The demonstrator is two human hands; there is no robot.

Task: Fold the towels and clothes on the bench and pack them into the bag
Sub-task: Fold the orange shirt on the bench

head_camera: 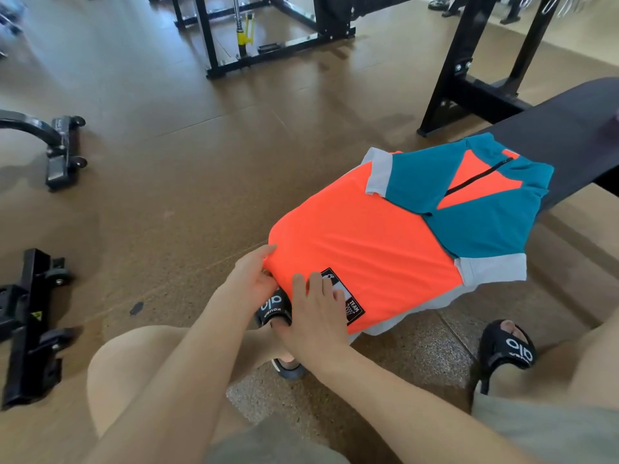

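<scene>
You are in a gym. A black padded bench (569, 128) runs off to your right, its black steel frame (469, 78) bolted together behind it. Ahead stands a black rack (254, 38) with a yellow fitting (246, 33). On your left, wheeled black equipment bases (63, 149) sit on the brown rubber floor (184, 145).

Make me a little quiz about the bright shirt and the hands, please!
1. True or false: the shirt lies on the bench.
2. Which hand presses flat on the shirt's black patch? A) left hand B) right hand
3. Fill in: the left hand grips the shirt's ____ corner.

Key: 1 true. 2 B, the right hand. 3 orange.
</scene>
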